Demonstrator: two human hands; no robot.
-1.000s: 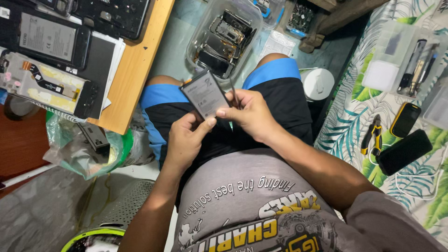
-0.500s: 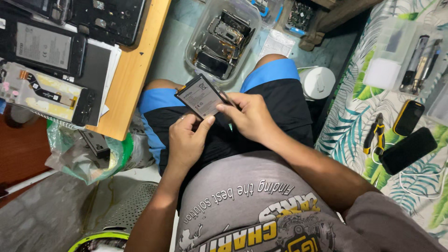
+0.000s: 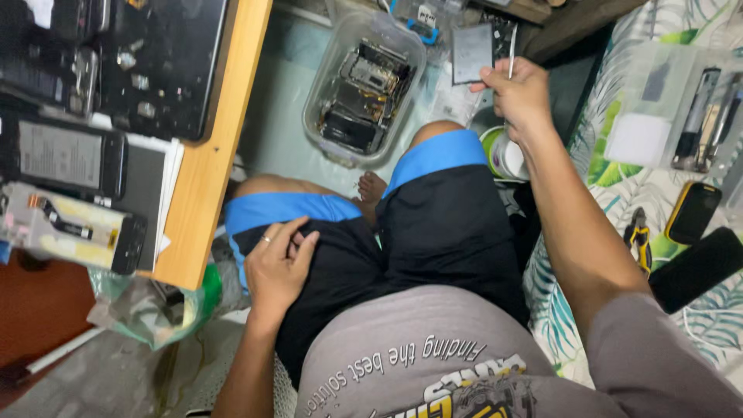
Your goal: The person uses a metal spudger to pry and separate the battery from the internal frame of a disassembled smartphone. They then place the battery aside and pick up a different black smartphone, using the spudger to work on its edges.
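Note:
My right hand (image 3: pixel 517 94) is stretched forward and grips a flat grey phone battery (image 3: pixel 471 53) by its lower corner, holding it above the floor beside a clear plastic tub (image 3: pixel 325 147) full of phone parts. My left hand (image 3: pixel 279 265) rests flat on my left thigh, on black shorts with a blue hem, and holds nothing. A ring shows on one of its fingers.
A wooden table edge (image 3: pixel 224 147) runs along the left, carrying dismantled phones (image 3: pixel 70 159) and dark panels. A plastic bag (image 3: pixel 151 306) hangs below it. On the right, a leaf-patterned cloth (image 3: pixel 619 193) holds a black phone (image 3: pixel 696 267), a yellow-rimmed phone (image 3: pixel 691 213), small pliers (image 3: pixel 639 236) and a clear tool case (image 3: pixel 681 108).
Both hands held the battery over my lap before. Now the right hand alone has carried it forward and right towards the floor clutter, and the left hand has dropped onto my thigh.

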